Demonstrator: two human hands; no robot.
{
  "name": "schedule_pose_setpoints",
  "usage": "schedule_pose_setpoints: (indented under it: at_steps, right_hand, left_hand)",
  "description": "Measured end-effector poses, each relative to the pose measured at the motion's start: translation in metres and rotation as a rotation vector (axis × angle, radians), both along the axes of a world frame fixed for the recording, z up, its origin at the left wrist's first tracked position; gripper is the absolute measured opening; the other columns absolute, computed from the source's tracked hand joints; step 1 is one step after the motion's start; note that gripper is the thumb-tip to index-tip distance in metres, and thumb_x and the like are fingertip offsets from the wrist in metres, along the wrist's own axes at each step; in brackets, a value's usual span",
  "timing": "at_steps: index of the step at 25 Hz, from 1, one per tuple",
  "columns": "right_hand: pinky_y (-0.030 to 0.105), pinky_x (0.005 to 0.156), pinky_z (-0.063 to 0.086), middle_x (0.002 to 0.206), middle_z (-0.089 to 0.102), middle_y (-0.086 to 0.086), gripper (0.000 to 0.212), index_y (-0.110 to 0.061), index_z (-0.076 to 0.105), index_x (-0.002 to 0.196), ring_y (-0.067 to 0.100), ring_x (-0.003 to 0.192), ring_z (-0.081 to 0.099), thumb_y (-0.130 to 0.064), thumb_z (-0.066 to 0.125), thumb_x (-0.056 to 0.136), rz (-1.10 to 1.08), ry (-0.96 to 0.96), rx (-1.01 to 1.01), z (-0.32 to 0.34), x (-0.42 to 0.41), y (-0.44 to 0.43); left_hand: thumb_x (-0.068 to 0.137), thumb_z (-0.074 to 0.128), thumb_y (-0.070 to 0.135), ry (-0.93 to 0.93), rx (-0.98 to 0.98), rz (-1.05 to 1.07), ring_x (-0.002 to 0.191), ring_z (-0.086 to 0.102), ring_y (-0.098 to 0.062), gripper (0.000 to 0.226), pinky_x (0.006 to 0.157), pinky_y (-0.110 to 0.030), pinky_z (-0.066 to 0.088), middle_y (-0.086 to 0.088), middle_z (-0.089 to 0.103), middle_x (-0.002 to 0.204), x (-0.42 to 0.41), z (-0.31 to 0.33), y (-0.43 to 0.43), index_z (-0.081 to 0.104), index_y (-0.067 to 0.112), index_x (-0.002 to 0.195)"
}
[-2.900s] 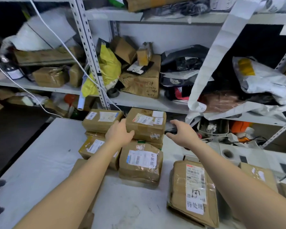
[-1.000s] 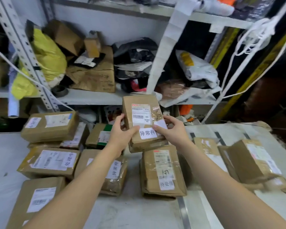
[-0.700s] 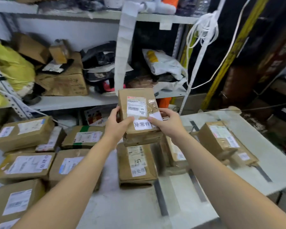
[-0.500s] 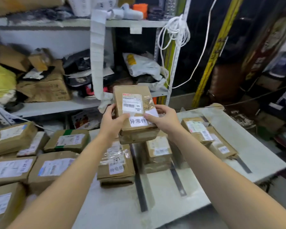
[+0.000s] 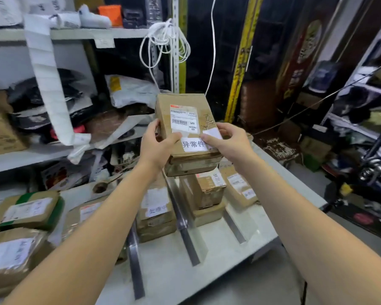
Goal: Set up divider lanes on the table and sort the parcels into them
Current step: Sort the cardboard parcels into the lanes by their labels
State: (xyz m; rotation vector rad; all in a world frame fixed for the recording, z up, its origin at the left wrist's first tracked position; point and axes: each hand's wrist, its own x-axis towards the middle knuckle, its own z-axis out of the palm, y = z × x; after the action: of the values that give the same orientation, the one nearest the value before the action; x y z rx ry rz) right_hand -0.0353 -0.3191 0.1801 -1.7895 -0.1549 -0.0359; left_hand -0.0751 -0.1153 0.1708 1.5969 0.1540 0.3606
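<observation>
Looking across a white table point(image 5: 220, 249) at lower centre, crossed by dark divider strips point(image 5: 186, 236) with brown parcels point(image 5: 156, 214) sitting between them; holding a labelled parcel point(image 5: 183, 119) above them mid-frame, gripping its sides with the left hand point(image 5: 156, 146) and right hand point(image 5: 227, 142); facing shelves point(image 5: 31, 155) at upper left carrying bags point(image 5: 132, 91) and boxes point(image 5: 2, 135).

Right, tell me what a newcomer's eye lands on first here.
First comes the brown cardboard parcel with white printed labels, held up at centre frame by the left hand and right hand, one on each side. Below it, dark flat divider strips run across the white table, with brown parcels stacked between them. Behind, a coil of white cord hangs at top centre.
</observation>
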Motion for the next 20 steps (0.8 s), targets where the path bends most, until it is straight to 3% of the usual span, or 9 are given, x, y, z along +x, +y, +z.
schedule_pose_setpoints:
  at_steps: [5,10,13,16,20]
  right_hand:
    - [0.021,0.069,0.06,0.104,0.076,-0.009,0.047,-0.026,0.073,0.119,0.005,0.091,0.074,-0.034,0.091,0.075,-0.073,0.013,-0.058,-0.003,0.043,-0.056]
    - [0.015,0.06,0.057,0.092,0.073,-0.028,0.032,-0.048,0.071,0.097,-0.007,0.087,0.071,-0.041,0.091,0.073,-0.128,0.052,-0.096,-0.016,0.087,-0.113]
    - [0.017,0.061,0.059,0.096,0.075,-0.025,0.041,-0.049,0.07,0.103,-0.005,0.087,0.072,-0.049,0.091,0.068,-0.12,0.1,-0.106,-0.031,0.108,-0.151]
    - [0.014,0.057,0.056,0.093,0.076,-0.022,0.04,-0.046,0.071,0.098,-0.004,0.083,0.073,-0.046,0.094,0.065,-0.093,0.152,-0.117,-0.052,0.13,-0.191]
    - [0.015,0.058,0.054,0.1,0.074,-0.011,0.04,-0.039,0.072,0.1,0.002,0.085,0.073,-0.04,0.094,0.068,-0.006,0.223,-0.154,-0.09,0.159,-0.235]
  left_hand:
    - [0.087,0.071,0.018,0.027,-0.074,-0.11,0.102,0.071,-0.009,0.054,0.076,-0.025,0.059,0.01,0.071,0.118,0.067,-0.013,-0.052,0.055,0.025,0.138]
    - [0.087,0.073,0.022,0.076,-0.082,-0.196,0.103,0.067,-0.004,0.067,0.067,-0.017,0.058,0.009,0.066,0.126,0.119,-0.035,-0.104,0.045,0.026,0.148]
    - [0.087,0.076,0.024,0.113,-0.056,-0.217,0.102,0.066,-0.002,0.067,0.067,-0.016,0.058,0.012,0.067,0.124,0.138,-0.05,-0.136,0.047,0.027,0.147]
    - [0.087,0.076,0.025,0.188,-0.065,-0.237,0.095,0.071,0.002,0.056,0.067,-0.016,0.058,0.025,0.072,0.109,0.152,-0.073,-0.169,0.052,0.034,0.137]
    - [0.09,0.073,0.024,0.322,-0.094,-0.184,0.091,0.074,-0.001,0.057,0.066,-0.018,0.059,0.009,0.074,0.119,0.16,-0.11,-0.215,0.052,0.029,0.143]
